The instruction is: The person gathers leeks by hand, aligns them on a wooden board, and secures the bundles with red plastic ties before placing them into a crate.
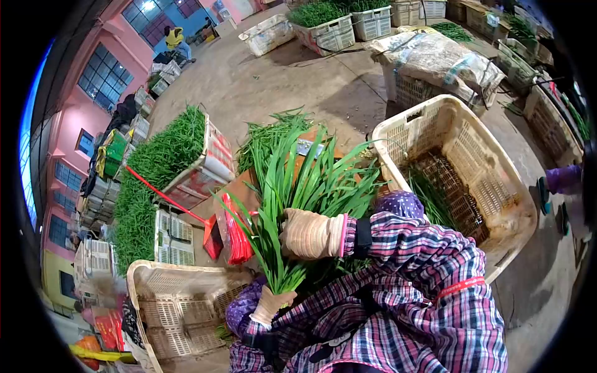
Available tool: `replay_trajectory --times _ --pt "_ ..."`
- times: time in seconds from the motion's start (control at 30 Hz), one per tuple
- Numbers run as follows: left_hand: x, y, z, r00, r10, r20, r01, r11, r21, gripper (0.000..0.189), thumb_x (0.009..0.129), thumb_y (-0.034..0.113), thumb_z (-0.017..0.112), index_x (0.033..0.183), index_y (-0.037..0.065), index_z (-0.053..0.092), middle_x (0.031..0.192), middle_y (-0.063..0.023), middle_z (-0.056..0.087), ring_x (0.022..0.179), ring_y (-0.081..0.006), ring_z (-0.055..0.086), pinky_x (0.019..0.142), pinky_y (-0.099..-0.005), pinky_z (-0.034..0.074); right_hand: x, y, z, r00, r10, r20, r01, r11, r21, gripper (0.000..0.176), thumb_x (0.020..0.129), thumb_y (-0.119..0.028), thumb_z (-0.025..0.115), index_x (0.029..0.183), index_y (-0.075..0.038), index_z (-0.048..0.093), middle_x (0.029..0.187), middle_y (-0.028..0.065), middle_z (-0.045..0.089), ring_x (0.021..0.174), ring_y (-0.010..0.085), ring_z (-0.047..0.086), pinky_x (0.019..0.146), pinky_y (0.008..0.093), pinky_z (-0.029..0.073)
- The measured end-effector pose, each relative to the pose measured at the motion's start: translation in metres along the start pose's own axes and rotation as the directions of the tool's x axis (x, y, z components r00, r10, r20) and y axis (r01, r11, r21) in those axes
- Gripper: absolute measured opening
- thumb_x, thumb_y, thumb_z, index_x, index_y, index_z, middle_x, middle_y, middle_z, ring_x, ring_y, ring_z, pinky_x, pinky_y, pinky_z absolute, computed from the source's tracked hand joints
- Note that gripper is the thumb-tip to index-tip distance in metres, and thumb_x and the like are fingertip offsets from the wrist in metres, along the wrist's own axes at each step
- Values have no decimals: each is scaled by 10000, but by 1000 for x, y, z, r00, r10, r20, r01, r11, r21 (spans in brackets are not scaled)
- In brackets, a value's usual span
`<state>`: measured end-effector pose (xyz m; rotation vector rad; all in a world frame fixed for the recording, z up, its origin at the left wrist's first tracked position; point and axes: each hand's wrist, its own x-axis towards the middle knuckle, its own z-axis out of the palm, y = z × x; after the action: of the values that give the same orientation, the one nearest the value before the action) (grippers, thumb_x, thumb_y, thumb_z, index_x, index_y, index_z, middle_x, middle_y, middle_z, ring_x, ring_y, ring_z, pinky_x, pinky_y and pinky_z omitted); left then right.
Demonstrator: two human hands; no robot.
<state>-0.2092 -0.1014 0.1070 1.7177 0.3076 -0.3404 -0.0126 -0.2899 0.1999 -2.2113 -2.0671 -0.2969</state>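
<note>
Long green leafy stalks (280, 186) stand in a bunch in front of my body. My left hand (272, 304), in a tan glove, is closed round the lower ends of the bunch. Higher up, my right hand (311, 234), in a tan striped glove, wraps against the same stalks; its fingertips are partly hidden. More loose leaves (348, 180) lie behind and to the right, on a brown surface (244, 194). Red strips (236, 233) hang just left of the bunch.
A large, mostly empty crate (491, 155) stands at the right, another crate (180, 273) at the lower left. A crate of greens (208, 155) and a red-handled tool (165, 198) are at the left. A person (177, 40) sits far back; another person's purple sleeve (563, 179) shows at right.
</note>
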Motion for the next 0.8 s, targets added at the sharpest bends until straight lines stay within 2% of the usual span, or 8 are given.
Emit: replay_trajectory --times 0.23,0.3,0.4,0.5,0.57,0.67,0.7,0.8 --pt "-9 8 -2 999 -12 -44 10 999 -40 103 747 47 698 793 -16 630 631 -32 601 529 -87 538 477 -235 413 -6 6 -29 998 67 4 -65 946 318 237 794 -413 563 724 -189 594 783 -10 591 841 220 563 829 381 400" --pt "-13 3 -7 999 -16 -44 14 999 -38 132 745 52 704 819 -32 633 658 -41 612 542 -92 546 481 -246 422 -24 21 -45 920 126 -370 76 871 486 125 768 -272 631 759 -147 637 726 37 614 712 243 605 685 383 453" --pt "-23 -4 -12 997 -42 -64 35 993 -115 158 742 55 716 833 -40 628 676 -53 616 548 -100 549 490 -257 434 -62 41 -89 838 393 -379 -3 698 716 137 817 -211 645 866 -85 620 761 108 604 725 301 595 644 374 475" --pt "-31 -3 -18 997 -41 -67 32 992 -122 171 740 54 720 858 -26 626 688 -54 619 552 -105 553 490 -255 439 -98 56 -128 737 517 -435 -29 667 744 129 838 -77 646 954 -24 621 787 86 615 703 150 576 654 281 478" --pt "-33 6 -17 995 -46 -89 34 991 -128 165 719 51 718 841 -6 623 675 -40 607 543 -101 547 483 -249 434 -115 51 -139 627 700 -341 -215 577 788 188 799 -65 679 974 -39 614 799 76 614 687 162 594 612 290 481" --pt "-37 5 -19 995 -50 -89 38 991 -126 154 715 41 699 837 -4 617 670 -33 601 547 -97 545 489 -243 432 -127 49 -146 686 618 -385 -432 771 468 220 747 -81 730 937 -57 623 742 49 576 647 159 571 606 250 466" --pt "-38 5 -20 994 -53 -99 42 993 -108 149 717 39 690 839 -3 618 670 -31 602 547 -96 543 492 -242 431 -129 51 -140 733 576 -361 -470 813 343 162 751 -175 678 893 -125 618 763 72 599 675 276 602 591 368 475" --pt "-39 1 -22 994 -54 -93 47 996 -74 143 719 34 675 845 -3 618 669 -28 602 548 -94 539 499 -240 430 -134 60 -103 796 567 -214 -547 824 147 107 797 -242 569 827 -146 605 770 67 599 706 301 603 593 412 465"
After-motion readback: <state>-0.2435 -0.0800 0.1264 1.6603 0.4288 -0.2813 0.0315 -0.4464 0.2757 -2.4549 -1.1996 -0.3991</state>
